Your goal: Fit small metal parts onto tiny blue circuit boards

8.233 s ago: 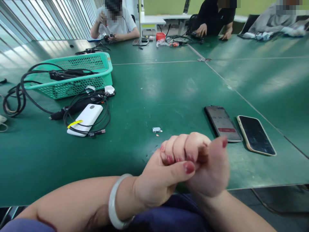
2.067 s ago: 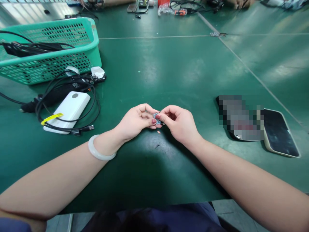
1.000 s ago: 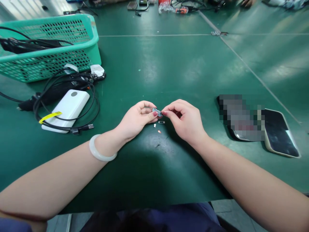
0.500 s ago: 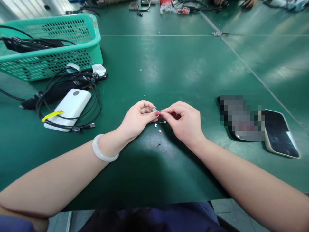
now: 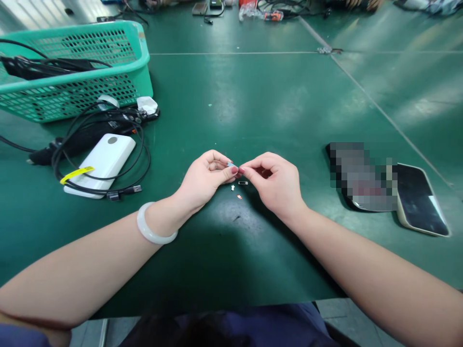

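My left hand pinches a small light-blue piece between thumb and fingers; most of it is covered, so its kind is unclear. The fingertips of my right hand are pressed together right against it, and whatever they hold is hidden. Just below the fingers, on the green table, lie a small oblong metal-looking piece, a tiny white piece and a tiny orange-and-white piece. A white bangle circles my left wrist.
A green plastic basket with black cables stands at the far left. Before it lie a white power bank, a looped black cable and a black tool. Two phones, one dark and blurred, one pale-cased, rest at right.
My right fingertips have shifted very slightly while staying against my left fingertips. The view has moved a little. The small pieces on the table lie as before.
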### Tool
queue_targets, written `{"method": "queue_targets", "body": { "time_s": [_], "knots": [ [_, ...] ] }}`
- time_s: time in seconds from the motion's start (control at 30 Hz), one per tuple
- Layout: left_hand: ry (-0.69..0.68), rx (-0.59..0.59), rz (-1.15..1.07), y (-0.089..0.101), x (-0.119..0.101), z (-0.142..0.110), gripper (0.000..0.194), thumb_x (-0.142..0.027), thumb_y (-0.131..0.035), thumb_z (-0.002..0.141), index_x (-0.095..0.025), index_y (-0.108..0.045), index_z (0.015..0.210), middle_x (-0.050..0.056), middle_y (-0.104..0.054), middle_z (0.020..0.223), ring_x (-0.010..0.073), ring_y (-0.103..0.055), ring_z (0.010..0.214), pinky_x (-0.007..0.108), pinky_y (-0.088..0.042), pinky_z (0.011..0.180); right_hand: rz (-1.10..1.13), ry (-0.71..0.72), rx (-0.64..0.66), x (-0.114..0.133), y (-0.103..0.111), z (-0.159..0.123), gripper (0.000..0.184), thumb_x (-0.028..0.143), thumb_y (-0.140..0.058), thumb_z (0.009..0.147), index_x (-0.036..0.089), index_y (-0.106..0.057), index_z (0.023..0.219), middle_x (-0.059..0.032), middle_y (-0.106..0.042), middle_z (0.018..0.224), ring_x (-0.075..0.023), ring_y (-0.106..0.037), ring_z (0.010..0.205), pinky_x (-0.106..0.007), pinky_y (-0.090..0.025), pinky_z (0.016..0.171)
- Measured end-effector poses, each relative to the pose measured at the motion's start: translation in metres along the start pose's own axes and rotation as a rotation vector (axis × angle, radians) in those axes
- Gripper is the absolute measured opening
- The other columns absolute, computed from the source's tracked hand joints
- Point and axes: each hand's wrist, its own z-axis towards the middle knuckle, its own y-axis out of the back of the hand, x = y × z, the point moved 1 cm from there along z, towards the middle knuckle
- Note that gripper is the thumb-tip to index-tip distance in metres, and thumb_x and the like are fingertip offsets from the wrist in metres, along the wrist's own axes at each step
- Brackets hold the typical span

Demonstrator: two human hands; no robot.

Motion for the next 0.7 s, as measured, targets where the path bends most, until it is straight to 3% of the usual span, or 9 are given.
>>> {"method": "queue_targets", "body": {
  "time_s": [0.2,0.33,0.43,0.53,0.6,0.7],
  "knots": [
    [0.006,-0.004,-0.046,0.0019,-0.0004,0.0007,0.033,-0.024,-0.083,0.064,-0.014,-0.058,0.083,-0.001,-0.068,0.071,0.0086,-0.067,0.069,0.024,-0.055,0.075,0.045,0.04,0.014,-0.0022,-0.0022,-0.0001,0.008,0.022,-0.07,0.079,0.023,-0.075,0.074,0.0008,-0.07,0.073,-0.0125,-0.06,0.067,-0.027,-0.048,0.062],
    [0.015,-0.053,-0.118,0.004,-0.0016,0.0029,0.023,-0.018,-0.076,0.073,-0.015,-0.057,0.086,0.0,-0.071,0.077,0.0093,-0.069,0.078,0.026,-0.054,0.083,0.096,0.032,0.051,-0.0045,0.0009,0.0011,0.013,0.019,-0.064,0.083,0.025,-0.076,0.081,0.0005,-0.073,0.079,-0.0133,-0.064,0.075,-0.028,-0.05,0.069],
    [0.008,-0.087,-0.152,0.0046,-0.0025,0.004,0.013,-0.012,-0.065,0.081,-0.015,-0.056,0.089,0.001,-0.072,0.079,0.0103,-0.071,0.081,0.027,-0.054,0.087,-0.001,0.066,0.153,-0.0073,0.0017,0.0006,0.007,0.019,-0.069,0.079,0.024,-0.075,0.079,0.0006,-0.07,0.078,-0.0129,-0.061,0.07,-0.028,-0.049,0.067],
    [0.003,-0.097,-0.16,0.0041,-0.0031,0.0038,0.01,-0.01,-0.061,0.084,-0.015,-0.056,0.092,0.001,-0.072,0.081,0.0107,-0.071,0.082,0.028,-0.053,0.088,-0.202,0.194,0.314,-0.0094,-0.0017,-0.0015,0.004,0.022,-0.076,0.073,0.023,-0.074,0.077,-0.0009,-0.069,0.083,-0.0165,-0.06,0.079,-0.032,-0.049,0.075],
    [0.005,-0.094,-0.153,0.0035,-0.0033,0.0034,0.011,-0.009,-0.061,0.084,-0.015,-0.056,0.092,0.001,-0.072,0.081,0.0108,-0.071,0.082,0.029,-0.053,0.089,-0.32,0.274,0.385,-0.01,-0.0044,-0.0029,0.0,0.022,-0.074,0.076,0.022,-0.074,0.075,-0.0023,-0.069,0.084,-0.0185,-0.058,0.082,-0.035,-0.048,0.077],
    [0.01,-0.085,-0.135,0.0028,-0.0027,0.0032,0.012,-0.01,-0.064,0.082,-0.015,-0.056,0.09,0.002,-0.072,0.079,0.0107,-0.07,0.081,0.028,-0.053,0.087,-0.349,0.319,0.411,-0.0087,-0.0049,-0.0033,0.011,0.018,-0.066,0.082,0.021,-0.072,0.073,-0.0033,-0.068,0.083,-0.0182,-0.057,0.081,-0.035,-0.048,0.076]
  ]
}}
